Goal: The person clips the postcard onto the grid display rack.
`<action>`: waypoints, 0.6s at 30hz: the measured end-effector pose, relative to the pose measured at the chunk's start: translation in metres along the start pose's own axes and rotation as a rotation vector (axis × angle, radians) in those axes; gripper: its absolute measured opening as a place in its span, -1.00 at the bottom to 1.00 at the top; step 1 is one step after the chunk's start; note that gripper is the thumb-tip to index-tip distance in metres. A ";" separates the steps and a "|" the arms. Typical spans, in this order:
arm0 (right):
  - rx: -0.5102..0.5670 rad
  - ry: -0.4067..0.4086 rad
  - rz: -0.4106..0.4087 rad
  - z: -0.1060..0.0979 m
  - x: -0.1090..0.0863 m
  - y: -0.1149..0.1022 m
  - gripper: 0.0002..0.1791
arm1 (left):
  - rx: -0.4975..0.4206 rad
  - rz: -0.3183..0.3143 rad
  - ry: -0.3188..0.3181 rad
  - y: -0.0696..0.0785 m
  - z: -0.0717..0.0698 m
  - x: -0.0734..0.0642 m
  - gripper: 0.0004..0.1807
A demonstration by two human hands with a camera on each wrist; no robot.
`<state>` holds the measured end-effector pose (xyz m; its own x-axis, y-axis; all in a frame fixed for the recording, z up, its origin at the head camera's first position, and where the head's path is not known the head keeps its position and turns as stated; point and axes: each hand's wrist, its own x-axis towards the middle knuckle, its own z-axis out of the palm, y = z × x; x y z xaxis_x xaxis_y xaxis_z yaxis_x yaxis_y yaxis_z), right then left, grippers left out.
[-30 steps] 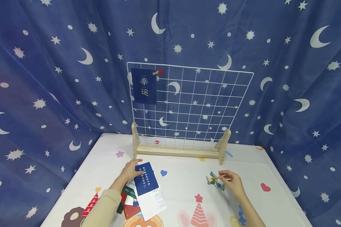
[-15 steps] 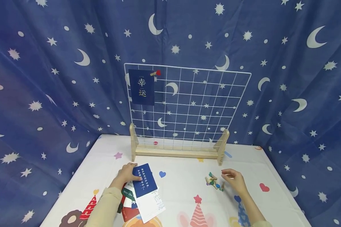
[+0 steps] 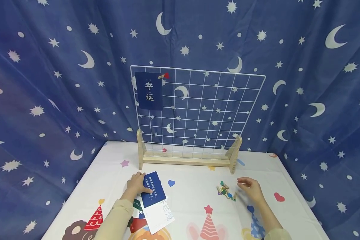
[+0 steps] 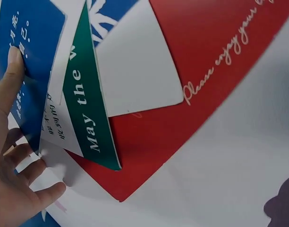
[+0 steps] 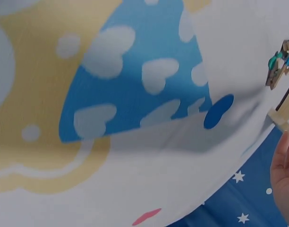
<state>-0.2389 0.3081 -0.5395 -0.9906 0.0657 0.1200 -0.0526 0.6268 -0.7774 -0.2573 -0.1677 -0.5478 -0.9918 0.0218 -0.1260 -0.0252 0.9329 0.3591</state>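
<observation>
My left hand [image 3: 135, 184] pinches a dark blue card [image 3: 154, 190] with white writing; in the left wrist view the thumb [image 4: 14, 66] lies on its face and other fingers are at its edge. Beneath it, a white card [image 3: 159, 216], a green card [image 4: 90, 109] and a red card [image 4: 149, 151] overlap on the table. My right hand [image 3: 252, 189] hovers just right of a small pile of wooden clothespins [image 3: 226, 191] with coloured hearts. Its thumb and index tips are close together; whether anything small is between them cannot be made out.
A white wire grid [image 3: 198, 110] stands in a wooden base [image 3: 186, 160] at the back of the table. Near its upper left corner hangs another blue card [image 3: 148, 91], with a red-heart clothespin [image 3: 163, 76] at its upper right. A starry blue curtain [image 3: 303, 76] surrounds the table.
My right hand has drawn back slightly to the right, away from the clothespins. The left hand still holds the blue card, barely shifted over the other cards.
</observation>
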 end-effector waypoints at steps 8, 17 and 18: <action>-0.048 0.002 0.010 -0.007 0.000 -0.001 -0.78 | 0.039 0.016 0.026 0.000 0.000 0.002 0.01; -0.044 -0.008 -0.023 -0.006 0.002 0.001 -0.80 | 0.007 0.002 0.025 0.001 0.003 0.002 0.03; -0.041 -0.004 -0.020 -0.005 0.002 0.001 -0.81 | -0.001 0.001 0.026 0.002 0.002 0.002 0.01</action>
<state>-0.2399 0.3128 -0.5367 -0.9899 0.0500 0.1329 -0.0672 0.6593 -0.7489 -0.2593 -0.1654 -0.5487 -0.9948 0.0134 -0.1013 -0.0241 0.9325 0.3604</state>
